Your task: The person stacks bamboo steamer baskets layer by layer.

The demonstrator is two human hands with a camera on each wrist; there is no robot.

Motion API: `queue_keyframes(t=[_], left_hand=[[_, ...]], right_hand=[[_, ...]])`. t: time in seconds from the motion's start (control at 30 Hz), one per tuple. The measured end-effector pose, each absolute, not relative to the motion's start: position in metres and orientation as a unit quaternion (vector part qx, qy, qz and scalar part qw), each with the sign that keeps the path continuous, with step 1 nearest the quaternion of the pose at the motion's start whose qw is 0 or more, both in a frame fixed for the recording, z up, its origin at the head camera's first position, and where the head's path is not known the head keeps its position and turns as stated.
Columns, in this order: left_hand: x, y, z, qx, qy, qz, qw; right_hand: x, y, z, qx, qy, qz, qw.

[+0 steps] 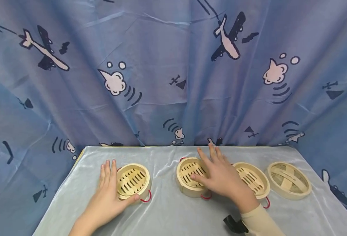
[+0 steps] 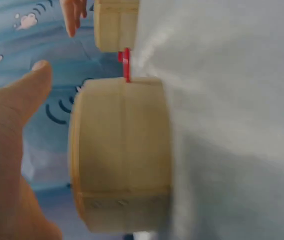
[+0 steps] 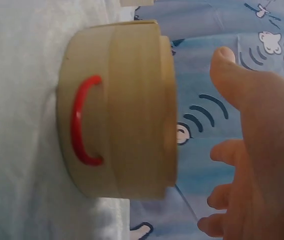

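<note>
At the left of the table stands a round bamboo steamer basket (image 1: pixel 133 182) with a slatted bottom and red loop handles. My left hand (image 1: pixel 106 198) is beside its left side, fingers straight and thumb spread toward the front. The left wrist view shows this thumb apart from the basket wall (image 2: pixel 124 145). My right hand (image 1: pixel 220 175) hovers over the right part of a second steamer basket (image 1: pixel 189 190), fingers spread and thumb out over the rim. In the right wrist view a gap separates that hand from the basket, whose red handle (image 3: pixel 77 122) faces the camera.
A third steamer basket (image 1: pixel 251 180) stands right of the middle one, partly behind my right hand and wrist. Beyond it, at the far right, lies a woven bamboo lid (image 1: pixel 289 180). A grey cloth (image 1: pixel 167 216) covers the table; a blue patterned curtain (image 1: pixel 161 65) hangs behind.
</note>
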State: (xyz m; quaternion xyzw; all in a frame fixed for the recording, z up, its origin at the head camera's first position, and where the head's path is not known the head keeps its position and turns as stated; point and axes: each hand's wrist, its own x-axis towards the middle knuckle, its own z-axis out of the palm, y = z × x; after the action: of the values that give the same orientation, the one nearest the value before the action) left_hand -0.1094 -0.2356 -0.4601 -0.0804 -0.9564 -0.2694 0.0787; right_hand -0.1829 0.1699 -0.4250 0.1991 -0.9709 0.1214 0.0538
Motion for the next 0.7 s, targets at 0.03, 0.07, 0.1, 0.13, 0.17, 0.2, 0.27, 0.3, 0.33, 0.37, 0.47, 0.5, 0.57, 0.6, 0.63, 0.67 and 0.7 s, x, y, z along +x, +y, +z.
queue_keyframes(t=[0.03, 0.07, 0.1, 0.13, 0.17, 0.2, 0.27, 0.3, 0.33, 0.37, 0.47, 0.5, 0.57, 0.6, 0.63, 0.67, 0.7], left_hand=[[-0.107, -0.238, -0.463, -0.081, -0.952, -0.284, 0.078], [-0.106, -0.24, -0.467, -0.082, -0.947, -0.302, 0.076], [-0.105, -0.242, -0.469, -0.082, -0.94, -0.323, 0.07], [-0.104, -0.243, -0.472, -0.08, -0.934, -0.342, 0.062], [-0.103, -0.245, -0.474, -0.08, -0.929, -0.358, 0.056], [-0.104, -0.246, -0.477, -0.08, -0.922, -0.375, 0.048], [-0.105, -0.249, -0.483, -0.079, -0.908, -0.409, 0.031], [-0.106, -0.25, -0.486, -0.077, -0.901, -0.425, 0.024], [-0.106, -0.251, -0.488, -0.077, -0.896, -0.437, 0.022], [-0.107, -0.252, -0.491, -0.076, -0.89, -0.448, 0.023], [-0.111, -0.256, -0.496, -0.079, -0.873, -0.481, 0.034], [-0.112, -0.257, -0.497, -0.085, -0.866, -0.49, 0.039], [-0.115, -0.259, -0.501, -0.099, -0.856, -0.505, 0.049], [-0.116, -0.261, -0.502, -0.107, -0.851, -0.512, 0.053], [-0.117, -0.262, -0.504, -0.113, -0.848, -0.515, 0.056], [-0.118, -0.263, -0.505, -0.117, -0.848, -0.514, 0.06], [-0.119, -0.265, -0.506, -0.12, -0.848, -0.513, 0.064]], right_hand=[[-0.183, 0.169, -0.427, 0.201, -0.97, 0.124, 0.053], [-0.182, 0.169, -0.429, 0.203, -0.97, 0.126, 0.051], [-0.182, 0.167, -0.431, 0.204, -0.969, 0.128, 0.049], [-0.181, 0.166, -0.433, 0.205, -0.969, 0.132, 0.046], [-0.181, 0.166, -0.435, 0.205, -0.968, 0.138, 0.041], [-0.18, 0.164, -0.436, 0.204, -0.967, 0.146, 0.032], [-0.18, 0.163, -0.44, 0.201, -0.966, 0.161, 0.015], [-0.179, 0.162, -0.442, 0.2, -0.965, 0.17, 0.005], [-0.179, 0.162, -0.443, 0.199, -0.964, 0.178, -0.005], [-0.18, 0.162, -0.444, 0.198, -0.963, 0.184, -0.015], [-0.181, 0.162, -0.445, 0.199, -0.961, 0.189, -0.035], [-0.182, 0.163, -0.445, 0.199, -0.961, 0.19, -0.041], [-0.183, 0.164, -0.445, 0.197, -0.96, 0.193, -0.05], [-0.184, 0.164, -0.444, 0.197, -0.959, 0.198, -0.055], [-0.185, 0.164, -0.444, 0.197, -0.957, 0.204, -0.059], [-0.186, 0.164, -0.443, 0.197, -0.955, 0.212, -0.064], [-0.186, 0.164, -0.443, 0.197, -0.952, 0.222, -0.068]])
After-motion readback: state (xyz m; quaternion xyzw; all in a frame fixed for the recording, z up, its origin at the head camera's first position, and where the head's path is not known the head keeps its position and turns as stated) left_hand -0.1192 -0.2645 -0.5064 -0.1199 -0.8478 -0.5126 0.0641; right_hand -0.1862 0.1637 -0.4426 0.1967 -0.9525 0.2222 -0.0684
